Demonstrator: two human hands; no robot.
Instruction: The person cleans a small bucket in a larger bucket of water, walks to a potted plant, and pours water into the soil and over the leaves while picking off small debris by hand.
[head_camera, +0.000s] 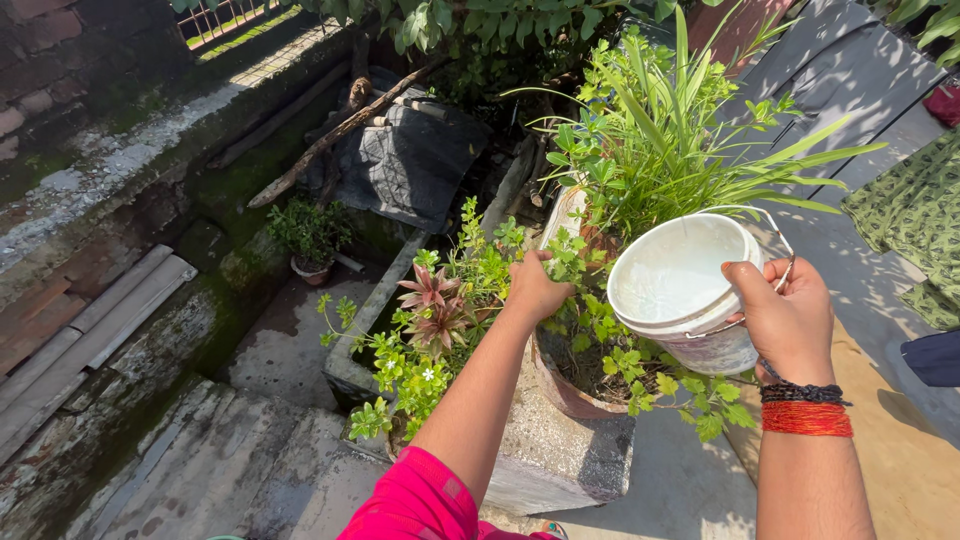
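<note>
Head view: the right hand (790, 320) grips a white bucket (685, 290) by its rim, fingers curled round the edge, tilted over the clay pot (565, 385). The left hand (535, 287) reaches into the leaves (600, 345), fingers closed among the stems, what they pinch hidden. Watering seems in hand; pouring calls for more tilt while the foliage is held aside

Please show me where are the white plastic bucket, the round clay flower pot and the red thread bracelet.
White plastic bucket (672, 275): head view, on its inner wall.
Round clay flower pot (562, 392): head view, on its brown outer rim, lower left.
Red thread bracelet (806, 418): head view, on the band's middle, at the right wrist.
</note>
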